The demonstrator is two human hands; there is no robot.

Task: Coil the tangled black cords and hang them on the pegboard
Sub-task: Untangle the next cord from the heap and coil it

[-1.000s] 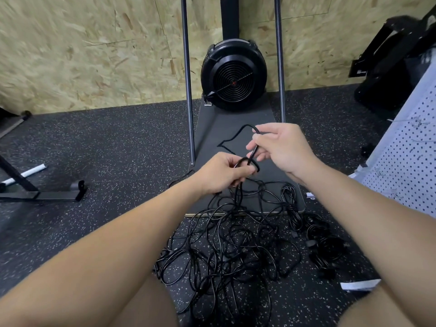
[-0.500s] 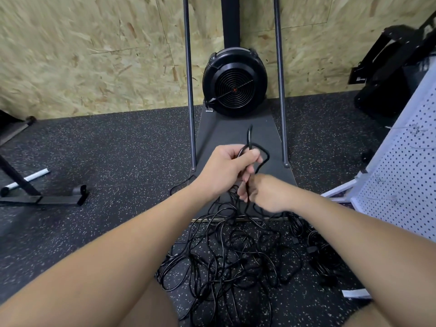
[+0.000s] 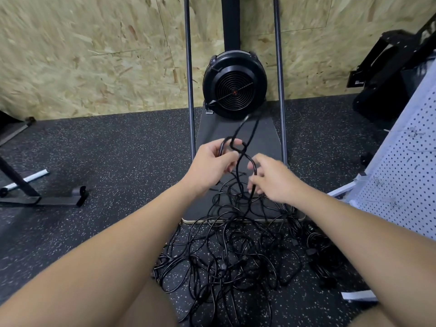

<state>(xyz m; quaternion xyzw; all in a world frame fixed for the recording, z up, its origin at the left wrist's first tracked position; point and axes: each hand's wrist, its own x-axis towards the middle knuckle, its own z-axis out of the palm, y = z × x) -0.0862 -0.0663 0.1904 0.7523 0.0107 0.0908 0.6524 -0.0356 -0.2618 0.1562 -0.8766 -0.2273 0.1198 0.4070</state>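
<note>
A tangle of black cords [image 3: 226, 256] lies on the speckled floor in front of me. One black cord [image 3: 245, 133] rises from the heap to my hands. My left hand [image 3: 210, 164] grips small loops of it at chest height. My right hand [image 3: 271, 178] sits just to the right and slightly lower, with its fingers curled round a strand of the same cord. A loose length arcs up and away beyond both hands. The white pegboard [image 3: 405, 166] stands at the right edge, with a few wire hooks on it.
A black fan-wheel machine [image 3: 233, 86] on a dark base board [image 3: 205, 208] with two upright rails stands ahead against the chipboard wall. A black metal frame foot [image 3: 47, 199] lies at left. Dark equipment [image 3: 387, 74] sits at far right. More bundled cords [image 3: 323, 256] lie near the pegboard.
My right hand has come up from below my left hand and moved out to the right with a strand. The cord end now arcs higher, and the loops in my left hand have grown.
</note>
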